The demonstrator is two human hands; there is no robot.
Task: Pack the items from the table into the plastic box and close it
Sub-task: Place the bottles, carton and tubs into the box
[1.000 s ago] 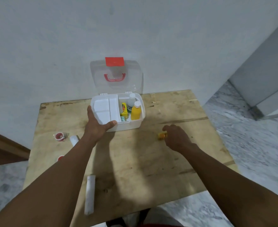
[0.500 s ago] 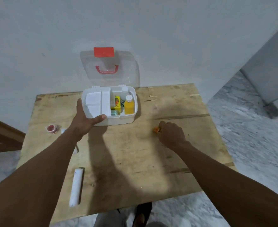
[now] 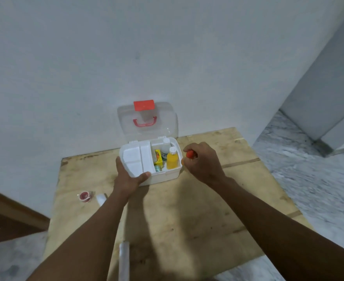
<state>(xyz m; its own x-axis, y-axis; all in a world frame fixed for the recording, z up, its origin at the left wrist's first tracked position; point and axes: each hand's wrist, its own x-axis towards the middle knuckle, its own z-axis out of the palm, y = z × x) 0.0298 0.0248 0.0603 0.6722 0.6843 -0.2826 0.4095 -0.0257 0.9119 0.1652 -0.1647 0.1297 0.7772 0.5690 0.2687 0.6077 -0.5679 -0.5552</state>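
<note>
Orange item (image 3: pixel 190 153) sits pinched in the right grip (image 3: pixel 203 164) beside the plastic box (image 3: pixel 167 176), left grip (image 3: pixel 129 179) clasping its corner.

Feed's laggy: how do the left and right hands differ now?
The left hand grips the plastic box at its front left corner; the right hand holds a small orange-red item beside the box's right wall. The left thumb lies on the rim; the right fingers curl shut. Both are at the box.

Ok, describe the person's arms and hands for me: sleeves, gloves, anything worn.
Both arms are bare: the left arm and right arm show no sleeves up to the frame's edge. The left hand and right hand wear no gloves, and no watch, ring or band shows on either.
</note>
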